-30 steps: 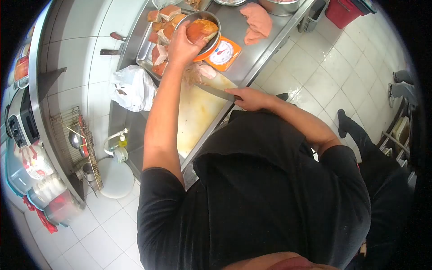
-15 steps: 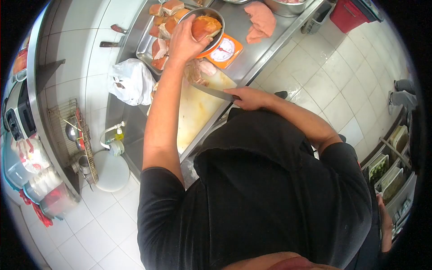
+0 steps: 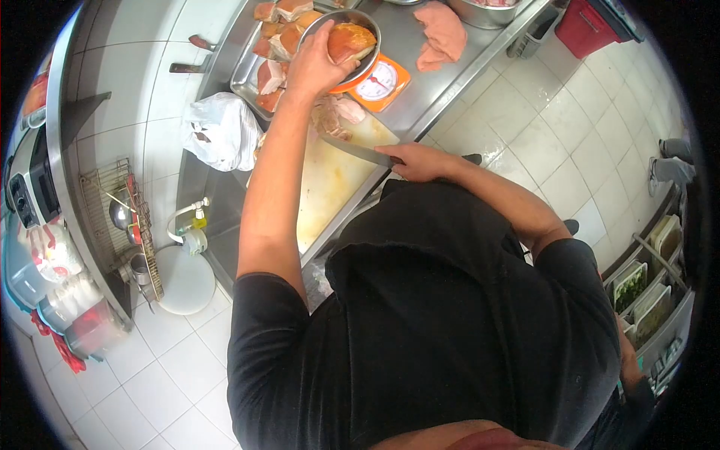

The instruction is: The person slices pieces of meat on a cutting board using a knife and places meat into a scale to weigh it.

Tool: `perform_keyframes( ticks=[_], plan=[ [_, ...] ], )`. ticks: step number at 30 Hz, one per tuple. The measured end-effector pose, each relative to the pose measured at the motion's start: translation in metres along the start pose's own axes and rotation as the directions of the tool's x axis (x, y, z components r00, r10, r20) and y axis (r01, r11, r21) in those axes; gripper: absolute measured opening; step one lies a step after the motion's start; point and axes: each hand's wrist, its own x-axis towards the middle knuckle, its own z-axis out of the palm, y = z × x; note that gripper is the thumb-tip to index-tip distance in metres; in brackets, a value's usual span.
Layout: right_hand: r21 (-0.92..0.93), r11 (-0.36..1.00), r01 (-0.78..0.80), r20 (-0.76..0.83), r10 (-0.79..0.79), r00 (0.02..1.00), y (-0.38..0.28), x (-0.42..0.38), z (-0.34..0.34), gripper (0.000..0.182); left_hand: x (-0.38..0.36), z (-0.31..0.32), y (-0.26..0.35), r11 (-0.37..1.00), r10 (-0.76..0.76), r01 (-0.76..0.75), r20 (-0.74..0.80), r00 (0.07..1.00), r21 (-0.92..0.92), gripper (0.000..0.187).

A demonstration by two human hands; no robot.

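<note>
My left hand (image 3: 316,69) reaches into a round metal bowl (image 3: 379,34), its fingers curled round a piece of pork (image 3: 351,41) with browned skin. The bowl rests on an orange kitchen scale (image 3: 377,80) with a white dial. My right hand (image 3: 414,162) grips the dark handle of a knife (image 3: 358,150). The blade lies over a pale cutting board (image 3: 330,195), its tip close to scraps of meat (image 3: 330,120) at the board's far end.
A metal tray (image 3: 241,79) of pork pieces stands beside the scale, near a white plastic bag (image 3: 221,131). A pinkish cloth (image 3: 441,36) lies on the steel counter (image 3: 450,86). Two knives (image 3: 187,67) hang at the wall. Another person's arm (image 3: 628,352) shows at right.
The whole view has shifted slightly. My left hand stays at the pork in the bowl and my right hand keeps the knife over the board. The other person's arm at right has moved.
</note>
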Motion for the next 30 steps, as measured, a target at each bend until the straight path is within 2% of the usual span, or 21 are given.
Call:
perform_keyframes(
  ticks=[5,8,11,17,20,23,26,29,30],
  plan=[
    [-0.021,0.998,0.062,-0.046,-0.063,0.997,0.013,0.006,0.012,0.061,0.001,-0.003,0.0,1.0,0.029,-0.029,-0.005,1.0,-0.001,0.094],
    [-0.003,1.0,0.03,-0.016,-0.03,0.999,0.004,0.005,0.009,0.062,0.002,0.001,-0.004,0.985,0.165,-0.157,-0.123,0.979,0.072,0.094],
    [0.032,0.999,-0.008,0.025,0.008,1.0,-0.003,0.006,0.008,0.062,0.002,-0.005,0.0,0.982,0.187,-0.184,-0.158,0.97,0.033,0.093],
    [-0.02,0.999,-0.029,0.028,0.03,0.999,-0.002,0.009,0.012,0.061,0.003,-0.009,0.0,0.991,0.13,-0.129,-0.046,0.99,0.02,0.095],
    [0.005,1.0,-0.013,0.047,0.013,0.999,-0.01,0.008,0.007,0.062,0.001,0.0,-0.005,0.99,0.139,-0.138,-0.041,0.989,0.014,0.098],
    [-0.031,0.999,0.044,0.04,-0.042,0.998,-0.005,0.012,0.012,0.062,-0.001,-0.003,-0.001,0.998,0.047,-0.049,0.035,0.998,0.04,0.098],
    [-0.081,0.99,0.112,0.117,-0.103,0.988,-0.007,0.025,0.02,0.061,0.0,-0.006,0.001,0.999,-0.035,0.035,0.065,0.997,0.004,0.098],
    [-0.003,0.994,0.109,0.339,-0.101,0.935,-0.028,0.041,0.02,0.058,0.003,-0.004,0.001,0.997,-0.059,0.06,0.029,0.998,-0.055,0.098],
    [-0.026,0.989,0.147,0.355,-0.129,0.926,-0.029,0.048,0.025,0.055,0.004,-0.002,-0.001,0.998,-0.02,0.019,-0.017,1.0,-0.055,0.098]
  ],
)
